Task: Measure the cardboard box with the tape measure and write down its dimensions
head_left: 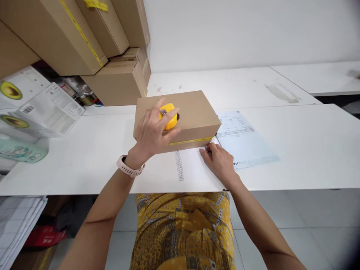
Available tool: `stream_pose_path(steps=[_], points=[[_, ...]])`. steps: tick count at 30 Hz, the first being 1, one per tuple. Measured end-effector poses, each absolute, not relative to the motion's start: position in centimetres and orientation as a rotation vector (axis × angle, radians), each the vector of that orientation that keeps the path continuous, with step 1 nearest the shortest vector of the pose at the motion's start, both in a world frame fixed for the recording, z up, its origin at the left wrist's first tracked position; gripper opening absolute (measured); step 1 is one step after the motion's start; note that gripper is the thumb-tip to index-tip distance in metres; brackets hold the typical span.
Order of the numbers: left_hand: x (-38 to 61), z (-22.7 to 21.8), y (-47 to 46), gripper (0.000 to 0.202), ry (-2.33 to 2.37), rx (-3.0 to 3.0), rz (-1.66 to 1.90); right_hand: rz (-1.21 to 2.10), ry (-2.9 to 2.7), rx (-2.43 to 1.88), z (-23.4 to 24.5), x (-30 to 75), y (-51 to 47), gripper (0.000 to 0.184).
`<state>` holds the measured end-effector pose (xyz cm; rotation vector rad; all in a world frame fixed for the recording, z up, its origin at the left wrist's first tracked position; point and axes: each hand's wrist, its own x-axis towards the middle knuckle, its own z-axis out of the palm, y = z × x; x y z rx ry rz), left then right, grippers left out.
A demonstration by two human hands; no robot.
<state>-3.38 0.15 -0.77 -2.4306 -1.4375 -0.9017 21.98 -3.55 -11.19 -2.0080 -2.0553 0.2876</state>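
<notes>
A closed brown cardboard box [194, 112] lies on the white table, with yellow tape along its front side. My left hand [152, 129], with a pale pink watch band [131, 167] at the wrist, is closed around a yellow tape measure [170, 119] on top of the box. Under the box's front edge shows an open spiral notebook [191, 168] with white pages. My right hand [218, 159] rests on its right page, close to the box's front right corner. Its fingers are curled over something small and dark, mostly hidden.
To the right of the notebook lies a light blue printed sheet [247, 144]. Large cardboard boxes [118, 80] are stacked at the back left. White cartons with avocado pictures [46, 108] and a mint green bottle [25, 149] stand at the left. A white wall [239, 33] rises behind the table.
</notes>
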Motion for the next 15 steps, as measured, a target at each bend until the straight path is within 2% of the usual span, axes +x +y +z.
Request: stream_pose_path(steps=[2,4,11,15], points=[[-3.5,-1.4,0.3,0.075,-1.427,-2.47,-0.803,0.276,-2.077,-2.045,-11.1,21.9,-3.5,0.026],[-3.6,-1.7,0.6,0.083,-1.425,-2.478,-0.767,0.24,-2.091,-2.078,-11.1,21.9,-3.5,0.024],[-3.1,-1.7,6.5,0.091,-1.488,-2.473,-0.836,0.227,-2.032,-2.092,-11.7,22.1,-3.8,0.023],[-2.0,-1.7,8.2,0.085,-1.413,-2.49,-0.919,0.346,-1.688,-1.936,-12.2,23.1,-4.0,0.031]])
